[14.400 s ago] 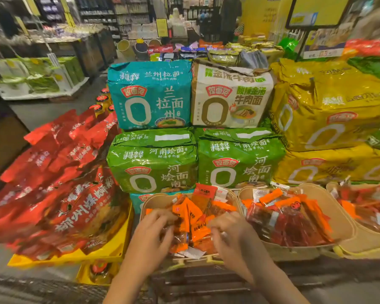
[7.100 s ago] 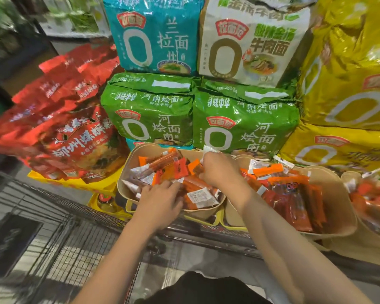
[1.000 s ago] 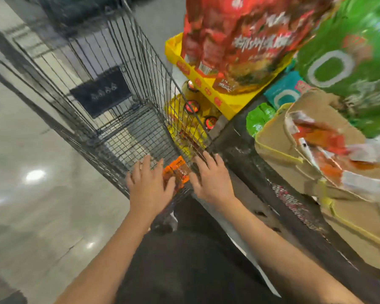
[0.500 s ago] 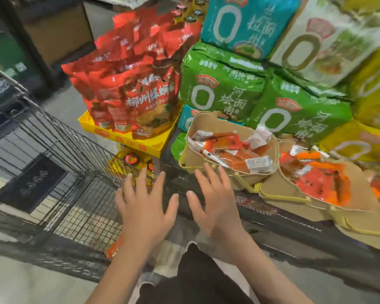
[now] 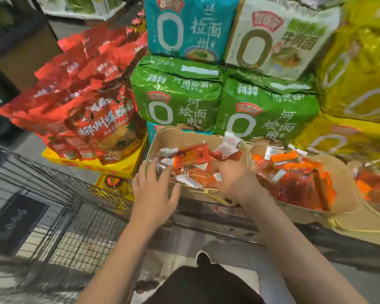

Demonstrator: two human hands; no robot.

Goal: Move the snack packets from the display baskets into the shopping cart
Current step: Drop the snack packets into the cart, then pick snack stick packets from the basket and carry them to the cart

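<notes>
Both hands point(image 5: 193, 185) reach among crinkly foil packets point(image 5: 191, 159) in rounded basket point(image 5: 173, 134)

A single head-worn wide-angle view looks forward and steeply down, close above the left display basket point(image 5: 162, 137). Stacked noodle bags rise just behind that basket, the shopping cart point(image 5: 59, 207) lies to its lower left, and forearms enter from below it.

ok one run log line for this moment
phase: reaching for packets | left hand: open at left basket rim | right hand: in snack packets, grip unclear
</notes>
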